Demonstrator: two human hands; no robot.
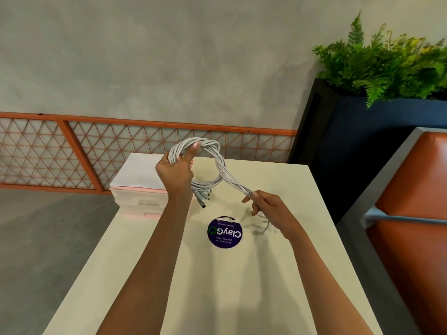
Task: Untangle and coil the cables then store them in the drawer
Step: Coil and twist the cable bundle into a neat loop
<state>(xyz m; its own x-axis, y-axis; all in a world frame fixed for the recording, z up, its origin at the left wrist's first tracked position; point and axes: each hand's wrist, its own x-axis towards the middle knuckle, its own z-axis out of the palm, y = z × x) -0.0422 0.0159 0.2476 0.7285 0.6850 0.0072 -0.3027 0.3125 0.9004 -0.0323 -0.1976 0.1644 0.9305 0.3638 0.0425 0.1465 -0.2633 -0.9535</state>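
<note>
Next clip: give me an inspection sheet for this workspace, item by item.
Surface: cream table, matte top.
Job's things: white cable bundle, looped and twisted, held above the table; drawer unit at the table's far left corner, drawers look closed.
Clutter: round purple sticker on the tabletop.
Grippers: left hand grips the loop; right hand grips the bundle's other end.
Cables: connectors hang below the left hand; one tail trails under the right hand.
Surroundings: grey wall, orange lattice rail, planter with ferns, orange seat on the right.
</note>
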